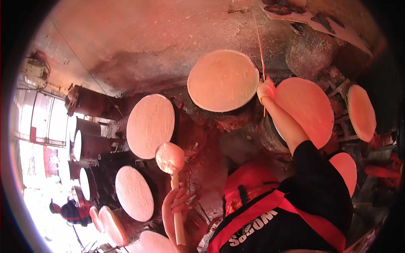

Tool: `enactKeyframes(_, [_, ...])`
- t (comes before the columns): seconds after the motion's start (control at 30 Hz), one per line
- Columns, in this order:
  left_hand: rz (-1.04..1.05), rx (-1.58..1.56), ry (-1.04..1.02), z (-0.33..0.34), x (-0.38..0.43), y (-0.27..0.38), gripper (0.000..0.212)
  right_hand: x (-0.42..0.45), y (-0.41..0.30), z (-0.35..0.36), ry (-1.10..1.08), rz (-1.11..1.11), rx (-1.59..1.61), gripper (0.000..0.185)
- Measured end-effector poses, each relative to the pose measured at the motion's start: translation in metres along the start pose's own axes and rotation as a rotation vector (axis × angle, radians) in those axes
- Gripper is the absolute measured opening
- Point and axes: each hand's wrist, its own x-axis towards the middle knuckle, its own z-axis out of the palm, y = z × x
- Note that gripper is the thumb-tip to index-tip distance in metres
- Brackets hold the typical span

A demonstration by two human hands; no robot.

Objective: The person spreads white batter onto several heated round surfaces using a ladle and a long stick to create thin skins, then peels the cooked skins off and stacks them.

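Note:
My left hand (180, 200) is closed around the pale handle of a round ladle (170, 158); the ladle's bowl carries pale, wet-looking stuff and overlaps the edge of a pale round sheet (150, 126) on a dark pan. My right hand (266, 89), in a knitted work glove, grips a long thin stick (260, 44) that points up towards the wall. It is between two more dark pans, one with a pale round sheet (223, 80), the other with a reddish-lit sheet (305, 112) partly behind my forearm.
More covered round pans stand at left (134, 193) and right (361, 113). A soot-marked wall (142, 34) rises behind, with a ledge (341, 33) at upper right. Dark drums (95, 102) stand at left, near a bright opening. A person (74, 212) is at far lower left.

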Motion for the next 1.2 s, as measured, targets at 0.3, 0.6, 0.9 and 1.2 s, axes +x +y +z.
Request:
enactKeyframes(0.3, [-0.119, -0.122, 0.146, 0.107, 0.101, 0.056, 0.021, 0.014, -0.015, 0.02, -0.121, 0.124, 0.186, 0.037])
enactKeyframes(0.6, [-0.285, 0.381, -0.079, 0.163, 0.19, 0.124, 0.024, 0.01, -0.11, -0.033, -0.043, 0.272, 0.835, 0.019])
enactKeyframes(0.9, [-0.525, 0.38, -0.042, 0.221, 0.266, 0.091, 0.02, 0.092, 0.088, -0.376, 0.265, 0.057, 0.395, 0.027])
enactKeyframes(1.2, [-0.703, -0.08, -0.158, 0.229, 0.293, 0.008, 0.011, 0.205, 0.031, -0.589, 0.464, -0.558, -1.013, 0.028])
